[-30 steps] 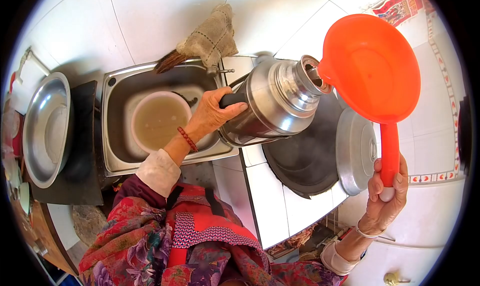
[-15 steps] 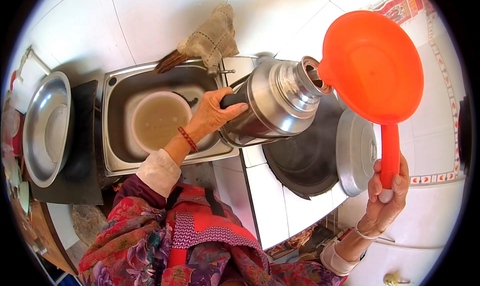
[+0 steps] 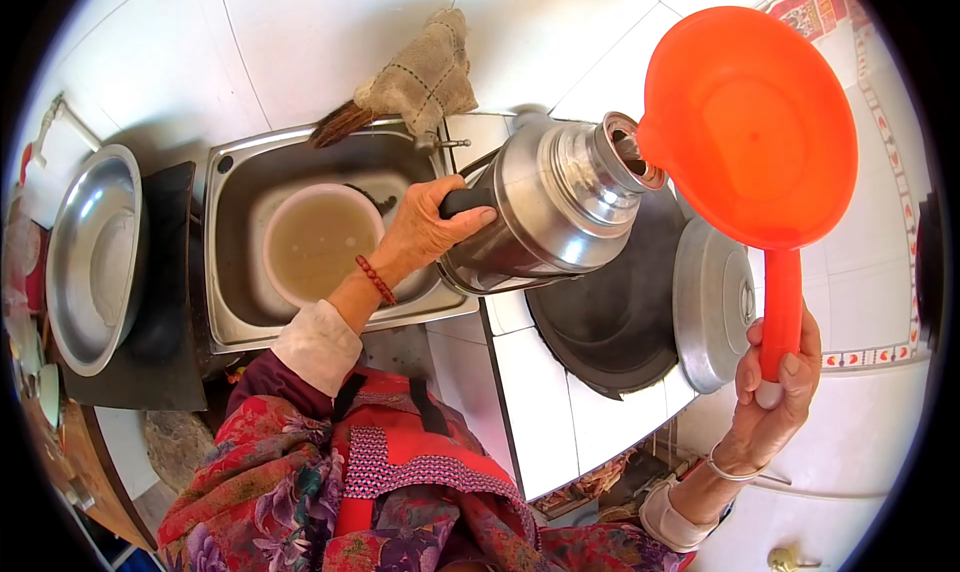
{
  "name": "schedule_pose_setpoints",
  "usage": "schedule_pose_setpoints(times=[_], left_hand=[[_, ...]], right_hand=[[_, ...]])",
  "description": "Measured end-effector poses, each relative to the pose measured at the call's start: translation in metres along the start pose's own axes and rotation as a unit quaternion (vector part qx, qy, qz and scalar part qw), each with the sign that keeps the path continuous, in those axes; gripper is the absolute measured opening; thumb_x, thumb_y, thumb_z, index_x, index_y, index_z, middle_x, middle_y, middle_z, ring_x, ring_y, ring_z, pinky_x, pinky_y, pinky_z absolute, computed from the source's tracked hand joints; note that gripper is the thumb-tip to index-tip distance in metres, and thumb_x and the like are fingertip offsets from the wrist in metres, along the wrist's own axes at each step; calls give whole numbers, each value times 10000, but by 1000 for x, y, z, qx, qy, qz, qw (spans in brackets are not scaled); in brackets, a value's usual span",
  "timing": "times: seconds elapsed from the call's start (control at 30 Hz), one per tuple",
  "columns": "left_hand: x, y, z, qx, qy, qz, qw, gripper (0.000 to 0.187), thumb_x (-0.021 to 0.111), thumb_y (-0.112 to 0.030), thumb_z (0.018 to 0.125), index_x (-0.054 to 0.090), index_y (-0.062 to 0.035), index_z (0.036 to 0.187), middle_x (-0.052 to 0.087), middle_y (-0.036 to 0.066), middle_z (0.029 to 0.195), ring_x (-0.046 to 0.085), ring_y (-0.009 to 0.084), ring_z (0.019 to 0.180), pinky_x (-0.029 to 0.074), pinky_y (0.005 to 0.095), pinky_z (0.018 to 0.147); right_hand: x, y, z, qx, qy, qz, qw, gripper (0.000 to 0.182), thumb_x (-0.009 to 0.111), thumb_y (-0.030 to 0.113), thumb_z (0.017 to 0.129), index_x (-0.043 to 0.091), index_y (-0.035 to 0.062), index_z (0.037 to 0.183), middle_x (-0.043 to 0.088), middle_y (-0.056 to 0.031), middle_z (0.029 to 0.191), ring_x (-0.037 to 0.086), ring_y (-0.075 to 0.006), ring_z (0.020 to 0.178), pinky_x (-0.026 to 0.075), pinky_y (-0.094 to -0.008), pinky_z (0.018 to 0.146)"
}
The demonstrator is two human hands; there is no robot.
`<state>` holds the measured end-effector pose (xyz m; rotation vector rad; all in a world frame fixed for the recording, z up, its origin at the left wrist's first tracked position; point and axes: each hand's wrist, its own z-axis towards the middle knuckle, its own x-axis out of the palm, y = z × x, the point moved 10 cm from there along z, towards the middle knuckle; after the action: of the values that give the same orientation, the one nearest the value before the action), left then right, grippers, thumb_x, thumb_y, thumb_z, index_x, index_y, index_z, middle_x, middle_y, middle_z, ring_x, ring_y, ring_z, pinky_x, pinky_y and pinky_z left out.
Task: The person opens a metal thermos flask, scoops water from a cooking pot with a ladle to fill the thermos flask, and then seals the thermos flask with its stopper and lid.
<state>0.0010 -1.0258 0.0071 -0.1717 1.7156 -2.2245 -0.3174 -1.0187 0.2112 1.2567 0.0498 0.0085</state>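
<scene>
My left hand is closed around the black handle of a steel thermos flask, which leans with its uncapped mouth to the upper right. My right hand grips an orange plastic water ladle by its handle. The ladle is tipped up, and its spout overlaps the flask's mouth in this view. Inside the bowl of the ladle the surface looks bare. Under the flask and partly hidden by it is a large dark wok, set in a white tiled stove top.
A steel sink on the left holds a basin of cloudy water. A cloth hangs over the tap. An aluminium lid leans at the wok's right side. At far left a metal basin stands tilted on edge.
The ladle has tilted further upright, its bowl rising and shifting slightly to the right, and my right hand has turned a little with it. The flask and left hand stay still.
</scene>
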Motion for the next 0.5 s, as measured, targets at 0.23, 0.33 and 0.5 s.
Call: schedule_pose_setpoints(times=[0.23, 0.33, 0.5], left_hand=[[1, 6, 0, -12, 1, -9, 1000, 302, 686, -278, 727, 537, -15, 725, 478, 41, 568, 419, 99, 522, 365, 250, 470], [1, 7, 0, -13, -2, -11, 1000, 297, 686, -272, 724, 537, -15, 727, 483, 42, 571, 422, 100, 523, 368, 250, 472], [0, 5, 0, -10, -9, -4, 1000, 301, 689, -275, 719, 537, -15, 726, 492, 47, 577, 429, 106, 525, 374, 254, 476]], right_hand=[[4, 4, -2, -14, 7, -32, 999, 630, 635, 219, 656, 422, -73, 1172, 590, -186, 770, 472, -85, 407, 307, -146, 316], [2, 4, -3, -16, 3, -41, 999, 631, 635, 220, 655, 424, -63, 1178, 592, -182, 777, 461, -82, 408, 320, -147, 331], [3, 7, -5, -26, -2, -59, 998, 638, 627, 229, 649, 425, -55, 1184, 589, -182, 783, 448, -80, 416, 343, -150, 363]])
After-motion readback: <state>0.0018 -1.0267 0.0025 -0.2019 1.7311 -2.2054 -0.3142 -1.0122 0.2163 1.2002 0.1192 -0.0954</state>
